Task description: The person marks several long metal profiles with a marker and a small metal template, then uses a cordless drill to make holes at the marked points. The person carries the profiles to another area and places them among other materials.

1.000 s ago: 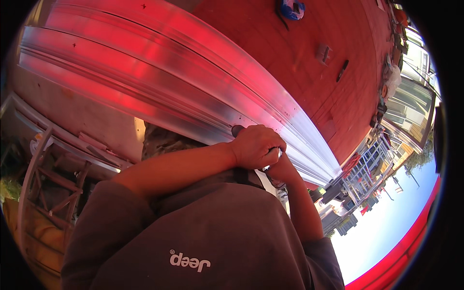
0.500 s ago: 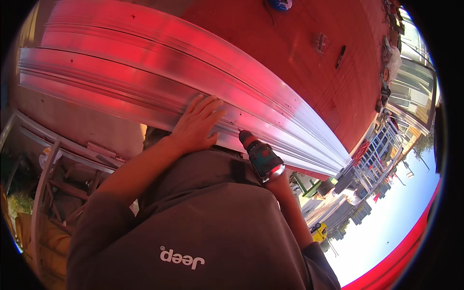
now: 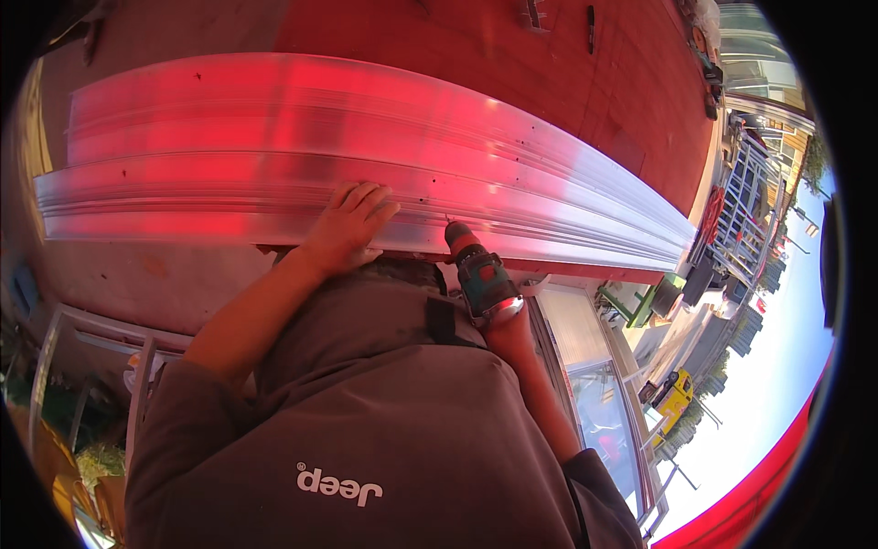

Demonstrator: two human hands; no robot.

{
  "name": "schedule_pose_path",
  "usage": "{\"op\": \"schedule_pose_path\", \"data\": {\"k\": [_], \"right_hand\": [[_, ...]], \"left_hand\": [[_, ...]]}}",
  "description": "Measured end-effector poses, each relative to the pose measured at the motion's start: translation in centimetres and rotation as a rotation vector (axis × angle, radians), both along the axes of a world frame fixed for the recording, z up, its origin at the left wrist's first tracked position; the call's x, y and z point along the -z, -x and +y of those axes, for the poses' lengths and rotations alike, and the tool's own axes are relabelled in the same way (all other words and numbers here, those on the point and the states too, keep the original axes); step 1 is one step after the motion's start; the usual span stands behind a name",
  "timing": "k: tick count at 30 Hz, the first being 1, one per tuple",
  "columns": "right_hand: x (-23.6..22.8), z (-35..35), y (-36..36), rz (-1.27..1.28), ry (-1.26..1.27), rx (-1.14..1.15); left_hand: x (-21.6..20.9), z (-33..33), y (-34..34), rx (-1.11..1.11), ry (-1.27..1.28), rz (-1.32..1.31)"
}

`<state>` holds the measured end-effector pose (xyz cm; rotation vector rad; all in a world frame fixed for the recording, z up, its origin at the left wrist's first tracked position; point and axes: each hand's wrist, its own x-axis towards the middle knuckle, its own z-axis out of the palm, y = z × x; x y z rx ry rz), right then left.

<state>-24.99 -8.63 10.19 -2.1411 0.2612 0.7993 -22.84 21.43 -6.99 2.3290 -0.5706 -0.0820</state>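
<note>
Long silver metal profiles [image 3: 302,169] lie side by side across the red surface in front of me, with a few small dark holes or marks on them. My left hand [image 3: 343,233] lies on the near profile, its fingers stretched over the grooved face. In my right hand [image 3: 505,329] is a green and black cordless drill [image 3: 487,282], which I grip from behind. Its chuck points away from me. The thin bit reaches the near profile to the right of my left hand; whether it has entered the metal I cannot tell.
A dark pen-like stick [image 3: 591,29] lies on the red surface [image 3: 512,73] beyond the profiles. Metal frames [image 3: 142,366] stand at the lower left. A ladder-like metal rack [image 3: 745,215] stands at the right, with a yellow vehicle [image 3: 675,403] farther off.
The whole view has turned and shifted, so the profiles lie more level. My left hand's fingers are closer together. The drill stays in my right hand, its bit still at the near profile.
</note>
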Motion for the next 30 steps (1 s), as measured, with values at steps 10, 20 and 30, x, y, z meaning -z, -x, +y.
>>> {"op": "schedule_pose_path", "data": {"k": [10, 20, 30], "right_hand": [[2.0, 0.6, -1.2, -0.038, -0.049, -0.027], [3.2, -0.4, -2.7, 0.007, -0.102, -0.112], [2.2, 0.1, -3.7, 0.147, -0.089, -0.082]], "left_hand": [[-1.1, -2.4, -2.8, -0.061, 0.115, 0.014], [0.3, -7.1, -4.0, -0.253, -0.002, -0.053], [0.5, -7.1, -4.2, -0.268, -0.008, -0.084]]}}
